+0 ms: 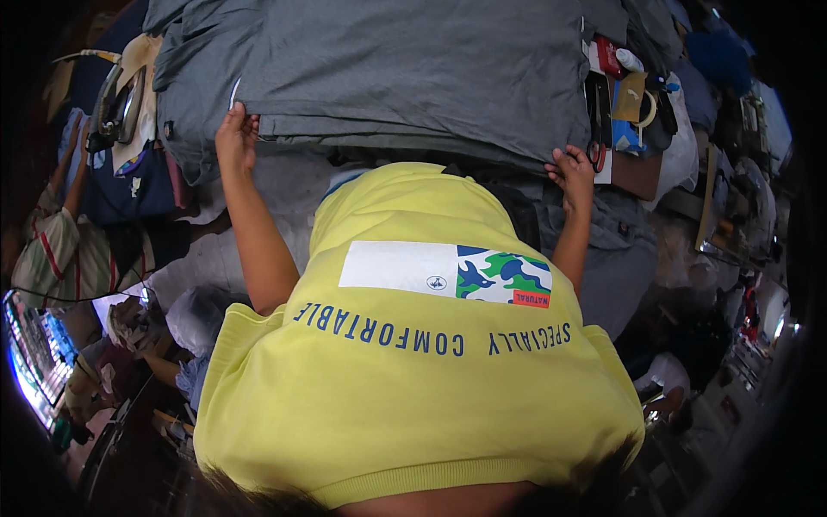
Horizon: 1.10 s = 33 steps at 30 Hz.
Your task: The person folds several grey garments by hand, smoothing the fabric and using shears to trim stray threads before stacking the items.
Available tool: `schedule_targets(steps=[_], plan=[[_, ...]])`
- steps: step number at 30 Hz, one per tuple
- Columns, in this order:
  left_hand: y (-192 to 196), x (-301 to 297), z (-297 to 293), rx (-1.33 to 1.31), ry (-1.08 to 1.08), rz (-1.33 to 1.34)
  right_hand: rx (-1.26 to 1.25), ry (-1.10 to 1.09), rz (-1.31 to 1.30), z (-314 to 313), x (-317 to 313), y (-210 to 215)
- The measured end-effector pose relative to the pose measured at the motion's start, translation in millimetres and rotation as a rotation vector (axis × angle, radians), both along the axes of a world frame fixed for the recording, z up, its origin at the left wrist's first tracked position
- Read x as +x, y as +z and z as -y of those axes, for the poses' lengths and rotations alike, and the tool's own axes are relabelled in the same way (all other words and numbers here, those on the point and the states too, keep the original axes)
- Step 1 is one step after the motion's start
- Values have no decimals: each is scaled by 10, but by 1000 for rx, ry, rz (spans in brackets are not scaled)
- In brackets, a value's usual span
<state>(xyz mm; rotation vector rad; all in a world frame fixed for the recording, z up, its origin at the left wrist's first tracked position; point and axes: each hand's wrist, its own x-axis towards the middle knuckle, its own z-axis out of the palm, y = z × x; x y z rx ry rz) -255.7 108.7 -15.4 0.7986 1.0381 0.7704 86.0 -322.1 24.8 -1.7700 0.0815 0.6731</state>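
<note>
A large dark grey cloth (405,73) lies spread over the work surface in front of me, with its near edge running across between my hands. My left hand (237,142) is closed on that edge near its left end, thumb and fingers pinched together, beside a thin white strip (234,91). At the right end of the same edge, my right hand (573,177) has its fingers bent with the tips at the cloth's corner. Both arms reach forward around my yellow shirt. More grey fabric hangs below the edge and is partly hidden.
An iron (129,105) rests at the left. Scissors with red handles (596,153) and a box holding a tape roll (648,110) and small items stand at the right. A person in a striped shirt (65,250) is at the left; a navy bag-like cloth (129,191) hangs nearby.
</note>
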Motion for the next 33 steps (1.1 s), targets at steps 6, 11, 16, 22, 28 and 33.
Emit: schedule_targets(steps=[6, 11, 16, 22, 28, 33], plan=[[18, -20, 2, -6, 18, -4, 22, -53, -29, 37, 25, -41], [25, -40, -14, 6, 3, 15, 103, -90, -68, 84, 20, -71], [-11, -56, -33, 11, 5, 23, 166, -96, -84, 124, 29, -147], [199, 36, 3, 305, 47, -296, 157, -88, -71, 130, 16, -141], [2062, 331, 971, 757, -409, 266, 143, -72, -78, 119, 37, -160], [2635, 733, 1740, 747, -1033, 1153, 95, -98, -79, 157, 10, -145]])
